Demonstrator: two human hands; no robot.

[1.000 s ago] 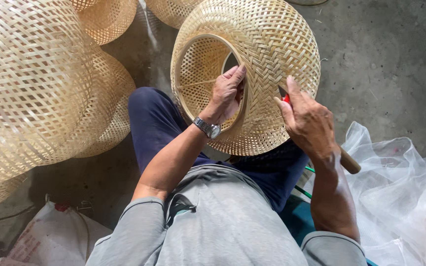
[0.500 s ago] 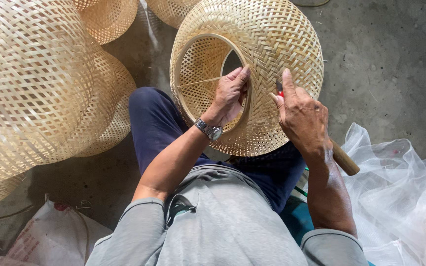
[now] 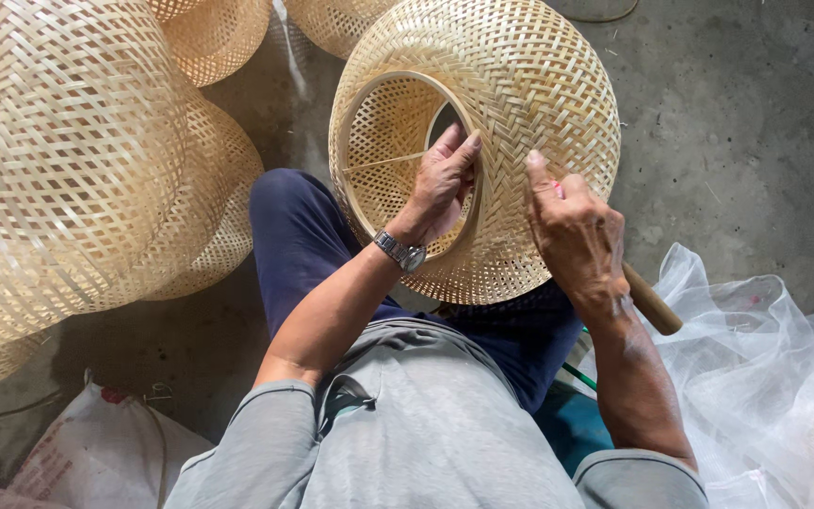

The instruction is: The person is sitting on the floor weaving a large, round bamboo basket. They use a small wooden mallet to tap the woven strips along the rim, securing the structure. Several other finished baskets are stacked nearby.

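Observation:
A round woven bamboo shade (image 3: 511, 85) rests on my lap, its open ring facing me. My left hand (image 3: 440, 184) grips the ring's rim, fingers curled over the edge; a wristwatch sits on that wrist. My right hand (image 3: 572, 231) presses against the shade's outer weave and holds a tool with a wooden handle (image 3: 652, 302) that sticks out behind the palm. A bit of red shows near the thumb. The tool's tip is hidden by the hand.
Several large woven bamboo shades (image 3: 68, 170) are stacked at the left, more at the top (image 3: 219, 38). Crumpled clear plastic sheeting (image 3: 756, 358) lies at the right on the concrete floor (image 3: 737, 123). A white sack (image 3: 96, 452) lies at the lower left.
My right hand has slid slightly left and up along the shade's weave. The shade has turned a little in my left hand.

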